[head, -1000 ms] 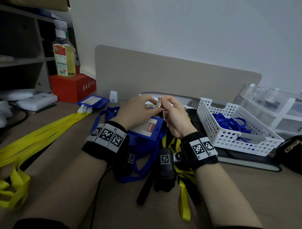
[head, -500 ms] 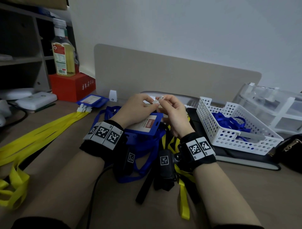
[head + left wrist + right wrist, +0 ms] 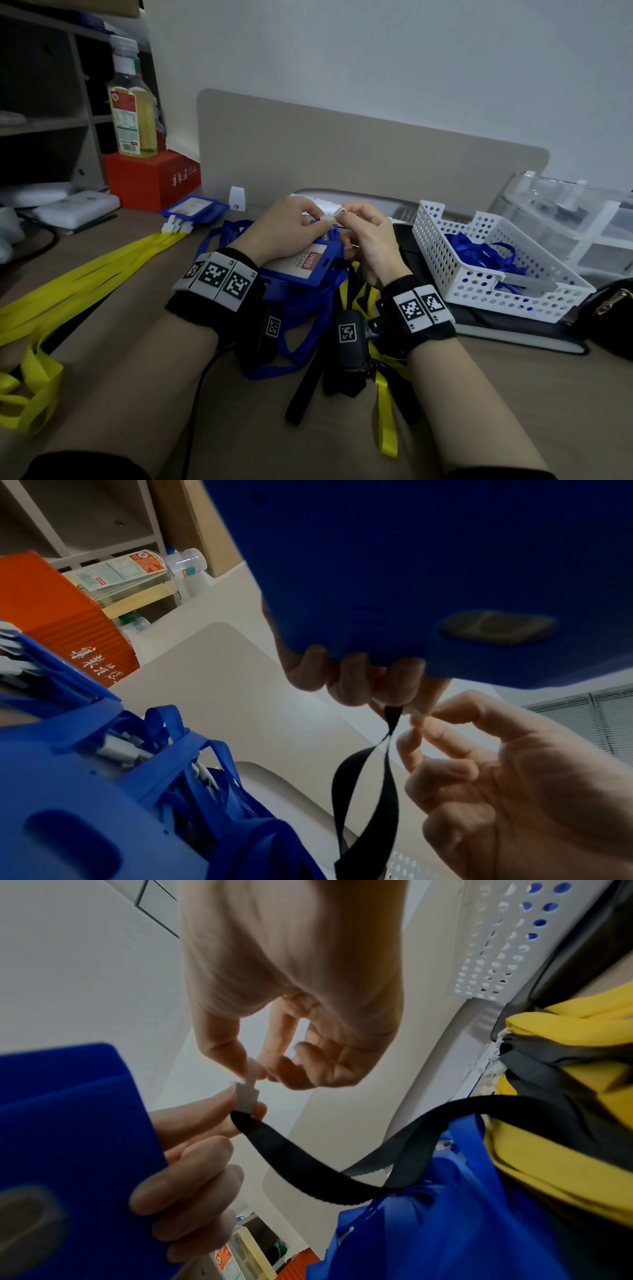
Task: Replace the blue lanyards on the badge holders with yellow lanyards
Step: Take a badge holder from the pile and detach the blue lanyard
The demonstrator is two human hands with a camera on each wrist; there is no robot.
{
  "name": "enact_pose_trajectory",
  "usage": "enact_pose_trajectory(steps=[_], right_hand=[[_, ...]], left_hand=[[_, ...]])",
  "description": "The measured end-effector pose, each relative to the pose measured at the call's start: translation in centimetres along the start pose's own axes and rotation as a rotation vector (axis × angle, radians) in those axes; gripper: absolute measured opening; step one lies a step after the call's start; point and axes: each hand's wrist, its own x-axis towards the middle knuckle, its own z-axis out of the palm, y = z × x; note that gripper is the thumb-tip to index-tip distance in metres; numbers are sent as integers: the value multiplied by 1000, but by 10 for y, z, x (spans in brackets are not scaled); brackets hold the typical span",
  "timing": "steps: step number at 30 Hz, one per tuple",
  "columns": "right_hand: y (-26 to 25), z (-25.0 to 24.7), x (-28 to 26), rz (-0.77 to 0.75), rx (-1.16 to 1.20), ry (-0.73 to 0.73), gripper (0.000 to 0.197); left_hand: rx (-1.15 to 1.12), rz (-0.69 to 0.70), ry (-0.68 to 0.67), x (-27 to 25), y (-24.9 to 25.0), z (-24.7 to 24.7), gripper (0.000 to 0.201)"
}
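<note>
left hand (image 3: 284, 229) pinches clasp (image 3: 247, 1096) | right hand (image 3: 366, 236) pinches tab (image 3: 253, 1069), now pulled apart | holder (image 3: 308, 263) strap unclasping

- Blue plastic badge holder (image 3: 310, 263), white card inside with a red band
- Yellow fabric lanyards (image 3: 85, 284), left
- White perforated plastic basket (image 3: 479, 274), blue lanyards (image 3: 479, 250) inside
- Red cardboard box (image 3: 150, 181), far left
</note>
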Motion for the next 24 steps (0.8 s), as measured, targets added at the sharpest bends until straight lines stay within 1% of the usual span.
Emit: enact_pose_trajectory(steps=[3, 6, 11, 14, 16, 18, 20, 22, 24], right_hand=[[0, 0, 0, 25, -22, -6, 17], [-1, 2, 0, 70, 33, -11, 19], [-1, 5, -1, 86, 59, 55, 24], [-3, 4, 0, 51, 75, 107, 25], [-3, 2, 0, 4, 94, 121, 27], [-3, 2, -1, -52, 81, 81, 28], [-4, 5, -4, -82, 50, 1, 27], [-4, 9, -6, -90, -19, -103, 27], [-4, 11, -7, -99, -113, -197, 26]], left_hand=[[0, -4, -23, 0, -1, -1, 21], [-11, -14, -53, 0, -2, -1, 16], [-15, -5, -40, 0, -1, 1, 13], [-33, -26, -12, 3, -4, 1, 23], [-73, -81, 58, 5, -11, -3, 30], [-82, -149, 145, 7, -19, -8, 32], [-56, -183, 220, 8, -25, -12, 31], [-30, -196, 254, 8, -27, -13, 30], [0, -210, 250, 8, -29, -13, 29]])
